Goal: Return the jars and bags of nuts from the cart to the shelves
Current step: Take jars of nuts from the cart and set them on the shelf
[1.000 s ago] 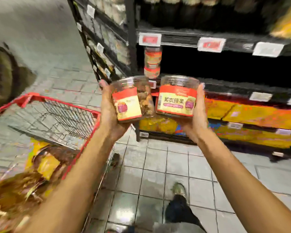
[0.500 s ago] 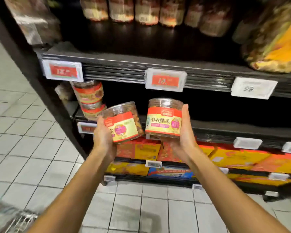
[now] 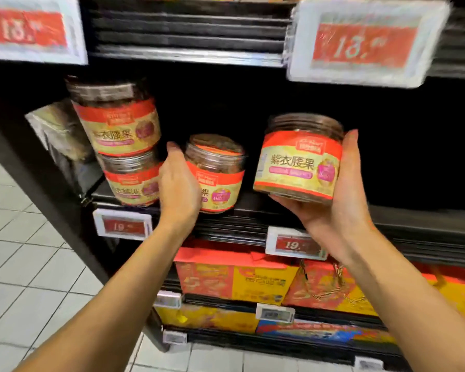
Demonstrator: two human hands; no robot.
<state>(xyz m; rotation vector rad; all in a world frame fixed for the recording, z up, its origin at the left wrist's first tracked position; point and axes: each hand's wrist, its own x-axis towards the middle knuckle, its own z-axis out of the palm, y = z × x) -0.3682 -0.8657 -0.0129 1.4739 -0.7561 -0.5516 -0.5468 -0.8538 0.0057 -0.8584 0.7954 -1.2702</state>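
Observation:
My left hand (image 3: 179, 187) grips a clear jar of nuts with a red and cream label (image 3: 218, 174), tilted, its base at the front edge of the black shelf (image 3: 253, 208). Just left of it stand two matching jars, one (image 3: 117, 122) stacked on the other (image 3: 133, 181). My right hand (image 3: 341, 191) holds a second jar (image 3: 300, 159) from below and the side, upright, in the air in front of the dark shelf space further right. The cart is out of view.
Price tags (image 3: 122, 224) (image 3: 295, 244) hang on the shelf edge, larger ones (image 3: 365, 42) on the shelf above. Red and yellow gift boxes (image 3: 236, 277) fill the shelf below. A wrapped pack (image 3: 61, 130) sits at the far left. White floor tiles (image 3: 24, 264) lie left.
Both hands moved forward and up toward the shelf. The left jar went from the air to the shelf edge beside the stacked jars. The view closed in; the cart dropped out of sight.

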